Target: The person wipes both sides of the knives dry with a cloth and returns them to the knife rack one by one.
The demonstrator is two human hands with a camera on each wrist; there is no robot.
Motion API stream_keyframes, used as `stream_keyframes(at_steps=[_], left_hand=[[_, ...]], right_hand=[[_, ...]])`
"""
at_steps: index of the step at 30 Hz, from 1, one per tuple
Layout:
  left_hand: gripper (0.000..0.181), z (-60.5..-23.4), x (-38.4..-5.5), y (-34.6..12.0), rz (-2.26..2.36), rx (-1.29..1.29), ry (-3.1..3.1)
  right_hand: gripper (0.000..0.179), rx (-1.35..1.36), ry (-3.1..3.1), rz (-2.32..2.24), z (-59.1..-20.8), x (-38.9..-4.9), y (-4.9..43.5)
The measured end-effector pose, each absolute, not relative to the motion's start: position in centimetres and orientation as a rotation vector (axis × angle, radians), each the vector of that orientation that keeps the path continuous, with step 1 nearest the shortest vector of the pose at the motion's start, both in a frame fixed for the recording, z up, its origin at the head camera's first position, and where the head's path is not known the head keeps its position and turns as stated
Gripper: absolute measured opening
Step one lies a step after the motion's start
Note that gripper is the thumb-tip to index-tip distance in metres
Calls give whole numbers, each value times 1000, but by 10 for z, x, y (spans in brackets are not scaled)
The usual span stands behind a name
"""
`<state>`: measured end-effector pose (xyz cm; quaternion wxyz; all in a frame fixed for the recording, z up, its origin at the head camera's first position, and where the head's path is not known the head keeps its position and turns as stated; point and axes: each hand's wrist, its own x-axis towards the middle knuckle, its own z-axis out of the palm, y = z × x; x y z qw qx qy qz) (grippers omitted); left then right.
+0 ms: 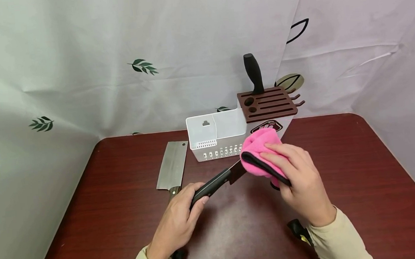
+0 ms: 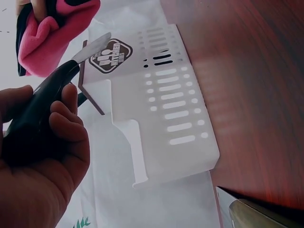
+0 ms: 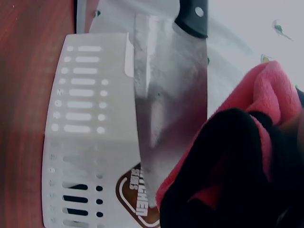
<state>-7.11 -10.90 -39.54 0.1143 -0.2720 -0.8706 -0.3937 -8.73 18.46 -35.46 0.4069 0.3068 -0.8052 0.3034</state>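
My left hand (image 1: 179, 217) grips the black handle of a kitchen knife (image 1: 211, 187), its blade pointing up and to the right. In my right hand (image 1: 303, 179) is a pink cloth (image 1: 263, 149) with black edging, bunched over the front part of the blade. The right wrist view shows the broad, shiny blade (image 3: 171, 90) with the cloth against its lower end. Behind both hands stands a white knife holder (image 1: 217, 141) with a brown slotted top (image 1: 268, 103). One black-handled knife (image 1: 254, 74) stands upright in that top.
A cleaver (image 1: 173, 164) lies on the dark red table (image 1: 109, 216), left of the holder, its handle partly behind my left hand. Near my right sleeve lies a black-handled item (image 1: 298, 230) with a yellow mark. Pale curtains (image 1: 79, 54) enclose the table's back and sides.
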Motion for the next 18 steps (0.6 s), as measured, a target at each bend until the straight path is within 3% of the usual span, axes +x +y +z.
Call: stream_keyframes(at_steps=[4,9,18], left_hand=[[19,-395,-71,-109,-1186,-780,-2548],[17,-395,-71,-109,-1246,-766,-2532],[16,-394,-70,-110,-1288,-754,-2522]], right_hand=[[50,890,-2037,772,-356,-86,179],[33,1039,-1979,756,-359,-87,171],[60,1221,-2081,742,-372,-88,168]])
